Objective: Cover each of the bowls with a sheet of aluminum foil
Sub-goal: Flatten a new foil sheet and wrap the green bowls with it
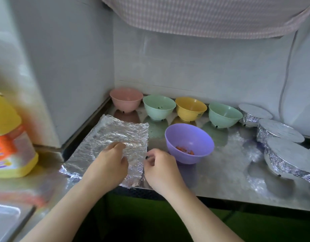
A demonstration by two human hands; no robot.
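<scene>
- Foil (115, 137), a crinkled sheet, lies flat on the steel counter (220, 172), left of the purple bowl (189, 142) and near the counter's front edge.
- Your left hand (108, 163) rests on top of the sheet, over its near right part; the fingers (115, 145) are loosely curled with tips down on the foil, and whether they pinch it you cannot tell.
- Your right hand (161, 166) sits just beside the sheet's right edge, fingers curled in toward the thumb; the fingertips (149, 158) are at the edge, but a grip on it is not clear.
- Purple bowl stands uncovered just right of your right hand, with a little orange-red food (184, 151) in the bottom.
- Behind it, along the wall, four open bowls stand in a row: pink (126, 99), green (158, 106), yellow (191, 108), second green (225, 115).
- At the right, three foil-covered bowls (280, 131) sit in a line from back to front, the nearest tilted.
- A yellow bottle (9, 137) with an orange label stands at the far left, well apart from the sheet.
- A checked cloth (203, 14) hangs overhead.
</scene>
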